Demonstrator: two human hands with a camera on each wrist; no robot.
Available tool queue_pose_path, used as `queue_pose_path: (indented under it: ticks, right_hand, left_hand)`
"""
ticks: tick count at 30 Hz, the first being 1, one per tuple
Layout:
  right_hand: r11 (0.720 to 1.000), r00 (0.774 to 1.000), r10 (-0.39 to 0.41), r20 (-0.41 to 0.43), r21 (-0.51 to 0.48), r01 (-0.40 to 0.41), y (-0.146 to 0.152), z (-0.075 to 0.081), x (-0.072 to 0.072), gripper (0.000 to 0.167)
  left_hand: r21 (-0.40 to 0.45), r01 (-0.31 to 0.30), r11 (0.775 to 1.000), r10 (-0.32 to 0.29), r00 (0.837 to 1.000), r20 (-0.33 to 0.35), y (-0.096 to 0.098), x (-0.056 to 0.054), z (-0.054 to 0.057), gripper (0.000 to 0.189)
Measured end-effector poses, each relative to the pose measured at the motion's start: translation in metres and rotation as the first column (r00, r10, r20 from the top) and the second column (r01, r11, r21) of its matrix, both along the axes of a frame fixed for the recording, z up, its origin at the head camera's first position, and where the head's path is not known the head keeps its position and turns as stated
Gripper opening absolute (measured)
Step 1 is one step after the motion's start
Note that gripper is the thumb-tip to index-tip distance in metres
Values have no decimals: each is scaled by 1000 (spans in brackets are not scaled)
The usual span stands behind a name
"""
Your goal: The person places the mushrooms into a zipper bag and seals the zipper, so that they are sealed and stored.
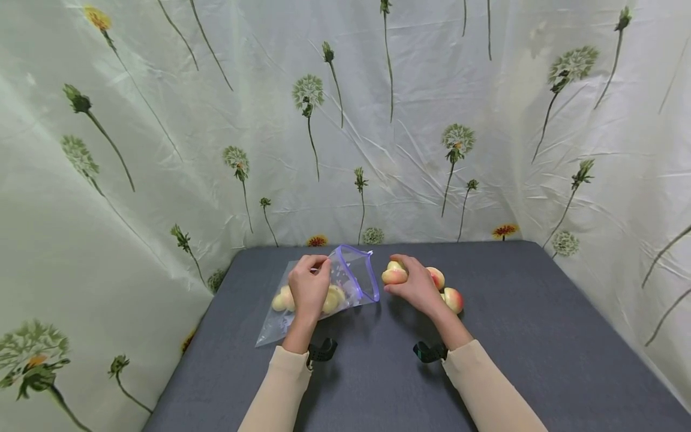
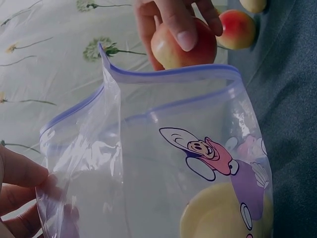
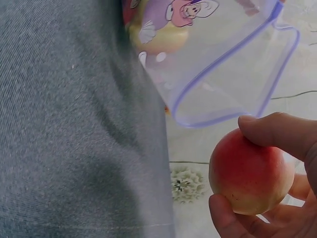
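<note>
A clear zip bag (image 1: 351, 270) with a purple zip rim lies at the table's left, its mouth gaping toward the right. My left hand (image 1: 310, 289) pinches the bag's far edge; in the left wrist view its fingers (image 2: 22, 173) grip the plastic film. Inside are several pale yellow mushroom-shaped pieces (image 1: 333, 298), partly hidden by that hand. My right hand (image 1: 418, 289) holds a mushroom (image 1: 394, 276) with a rounded red-and-yellow cap, just right of the bag's mouth. From the right wrist, thumb and fingers clasp this smooth cap (image 3: 250, 173).
Behind and right of my right hand lie two more red-and-yellow mushrooms, one partly hidden (image 1: 436, 277) and one nearer (image 1: 453, 300). A dark grey table (image 1: 518, 342) carries everything. A white curtain with dandelion prints (image 1: 410, 162) hangs along its back and sides.
</note>
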State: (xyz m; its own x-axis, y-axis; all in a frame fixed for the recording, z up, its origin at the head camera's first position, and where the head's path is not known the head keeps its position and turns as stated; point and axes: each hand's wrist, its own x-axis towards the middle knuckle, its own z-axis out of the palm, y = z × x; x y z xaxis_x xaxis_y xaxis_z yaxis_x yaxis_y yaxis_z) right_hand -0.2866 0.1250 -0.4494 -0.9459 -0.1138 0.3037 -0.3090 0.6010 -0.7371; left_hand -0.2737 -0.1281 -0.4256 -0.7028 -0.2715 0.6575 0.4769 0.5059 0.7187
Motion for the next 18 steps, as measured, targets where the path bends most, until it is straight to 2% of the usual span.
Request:
queue_pose_path:
  ticks: [9,18]
  right_hand:
    - [1000,1000,25,6,-8,-25,-3,6,4,73]
    - [998,999,49,13,-34,-49,-6,6,6,75]
  left_hand:
    - [-12,-5,1000,5,1000,-15,0,-1,0,4]
    - [-3,3,1000,-3,1000,16,0,-1,0,5]
